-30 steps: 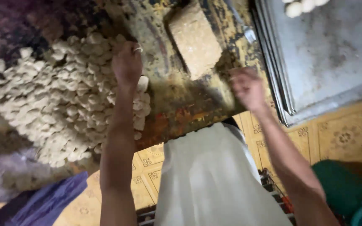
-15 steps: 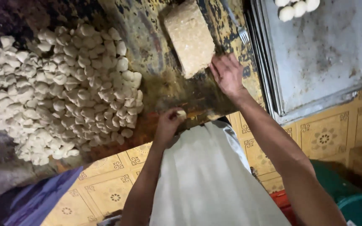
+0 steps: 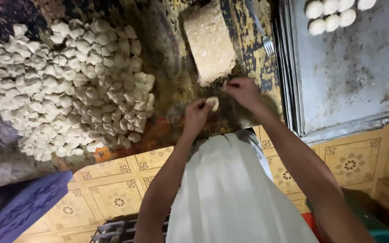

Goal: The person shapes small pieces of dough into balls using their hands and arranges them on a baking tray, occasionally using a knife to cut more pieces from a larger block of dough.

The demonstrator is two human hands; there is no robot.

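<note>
Now left hand (image 3: 197, 114) pinches dough piece (image 3: 212, 103) beside block (image 3: 210, 42).

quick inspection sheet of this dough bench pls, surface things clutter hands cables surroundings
surface: worn, stained worktop
job's things: small dough piece in left hand; block of crumbly filling at right hand; big heap of dough pieces
clutter: fork beside the block
hands: left holds the dough piece; right pinches at the block's near end
cables: nothing seen
surroundings: metal tray with round dough balls; patterned tile floor
</note>
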